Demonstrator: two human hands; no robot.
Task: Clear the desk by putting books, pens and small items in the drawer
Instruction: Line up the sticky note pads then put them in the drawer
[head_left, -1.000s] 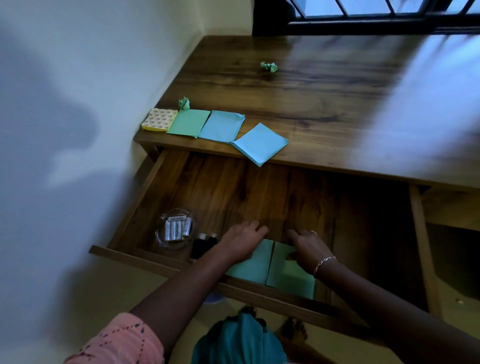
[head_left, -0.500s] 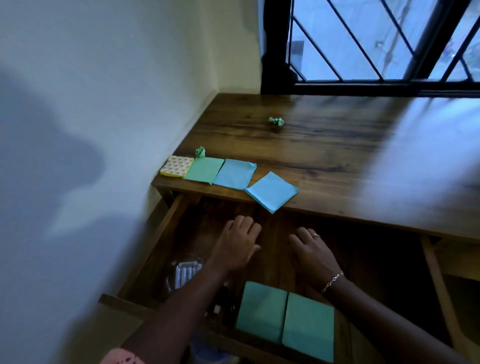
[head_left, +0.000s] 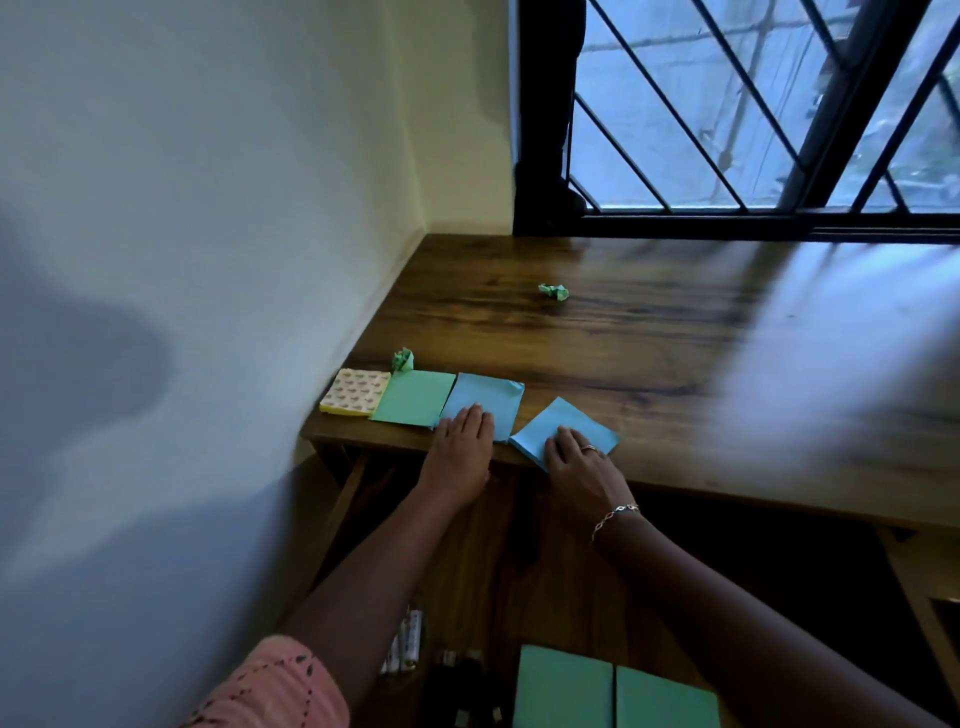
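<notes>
Open drawer (head_left: 519, 561), nearest: two green pads (head_left: 563, 686) side by side, batteries (head_left: 410, 644) to their left. At the desk (head_left: 675, 364) front edge, left hand (head_left: 460, 441) lies flat on the straight blue pad (head_left: 491, 402), fingers extended, gripping nothing. Right hand (head_left: 576, 462) rests its fingers on the tilted blue pad (head_left: 571, 423), not closed round it. Leftward sit the lone green pad (head_left: 413, 397) and the patterned pad (head_left: 356, 389). Near paper ball (head_left: 403, 358) just behind them; far paper ball (head_left: 554, 291) mid-desk.

Dim, bluish daylight enters through the black-barred window (head_left: 727, 114) and glares in a pale smear across the brown wooden desk top (head_left: 649, 353). A soft shadow darkens the cream wall (head_left: 78, 364); the picture's edges bow and blur.
</notes>
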